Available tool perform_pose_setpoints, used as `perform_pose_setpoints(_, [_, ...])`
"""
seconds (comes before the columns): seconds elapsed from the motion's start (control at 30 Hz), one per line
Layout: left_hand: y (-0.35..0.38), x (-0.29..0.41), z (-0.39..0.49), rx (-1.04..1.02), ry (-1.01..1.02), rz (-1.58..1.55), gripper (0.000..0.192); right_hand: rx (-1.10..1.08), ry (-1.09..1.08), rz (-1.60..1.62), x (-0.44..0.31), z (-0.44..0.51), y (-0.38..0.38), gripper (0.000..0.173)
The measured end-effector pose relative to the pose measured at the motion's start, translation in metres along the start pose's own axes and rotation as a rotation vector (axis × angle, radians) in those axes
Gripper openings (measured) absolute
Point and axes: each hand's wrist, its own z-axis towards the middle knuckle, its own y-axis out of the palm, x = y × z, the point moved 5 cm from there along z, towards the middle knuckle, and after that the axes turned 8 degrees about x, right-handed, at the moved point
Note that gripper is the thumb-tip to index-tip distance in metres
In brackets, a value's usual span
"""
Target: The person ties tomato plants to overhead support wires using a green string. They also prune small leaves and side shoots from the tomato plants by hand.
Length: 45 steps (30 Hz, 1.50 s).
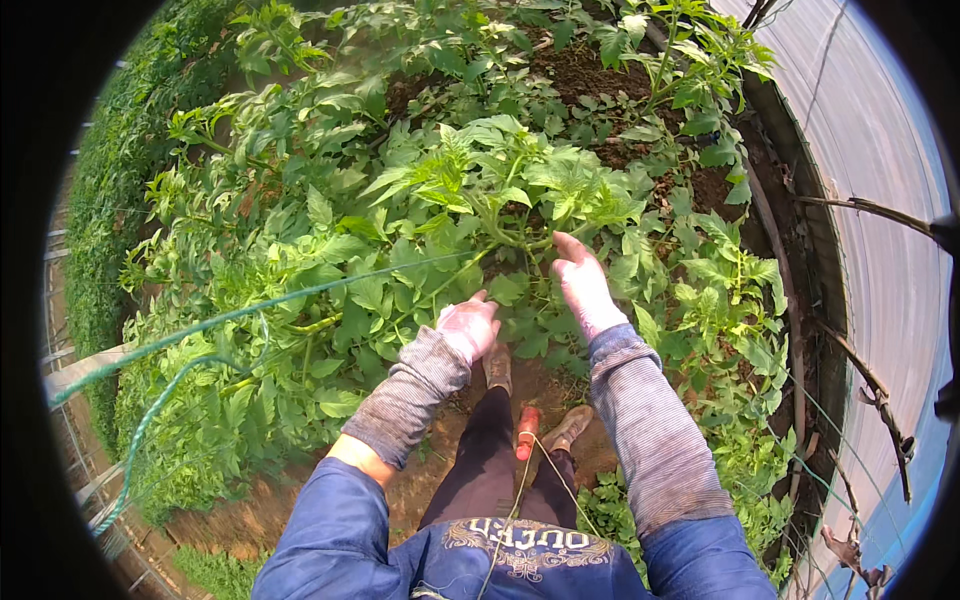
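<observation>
A leafy tomato plant [517,176] stands before me, its green stem [517,238] bent and branching. My right hand [583,285] reaches up to the right side of this stem, fingertips at it; whether they grip it is not clear. Lower and to the left, my left hand [471,324] is among the leaves, its fingers apart and nothing visible in them. Green twine [300,298] stretches in from the left and ends near the stem, above my left hand. A second, slack length of twine [142,427] curves below it.
Dense tomato foliage [277,180] fills the left and far side. A plastic sheet wall [877,187] curves along the right, with dry branches [874,382] and thin strings before it. Between my shoes [568,427] is a red cylindrical object [527,433] with a pale cord [517,495].
</observation>
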Motion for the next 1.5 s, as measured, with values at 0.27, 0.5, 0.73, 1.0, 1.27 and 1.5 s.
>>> perform_pose_setpoints(0.27, [-0.093, -0.063, 0.063, 0.467, -0.313, -1.890, 0.045, -0.079, -0.110, 0.020, -0.039, -0.025, 0.027, 0.029])
perform_pose_setpoints(0.5, [-0.062, -0.046, 0.159, -0.151, 0.087, -1.806, 0.092, -0.242, -0.502, -0.239, -0.140, -0.035, 0.082, 0.052])
perform_pose_setpoints(0.73, [-0.088, -0.020, 0.115, -0.208, 0.401, -1.929, 0.066, 0.183, -0.636, -0.384, -0.129, -0.031, 0.065, 0.022])
perform_pose_setpoints(1.0, [-0.028, -0.037, -0.032, -0.125, 0.183, -1.596, 0.068, -0.089, -0.256, -0.286, -0.134, -0.014, 0.056, 0.027])
perform_pose_setpoints(1.27, [-0.119, 0.112, 0.007, 0.195, 0.550, -0.110, 0.062, -0.330, 0.191, 1.126, -0.020, 0.007, -0.011, 0.048])
perform_pose_setpoints(1.5, [-0.239, 0.148, -0.038, 1.054, 0.352, -0.958, 0.078, 0.730, -0.162, 0.667, -0.026, -0.022, -0.112, 0.032])
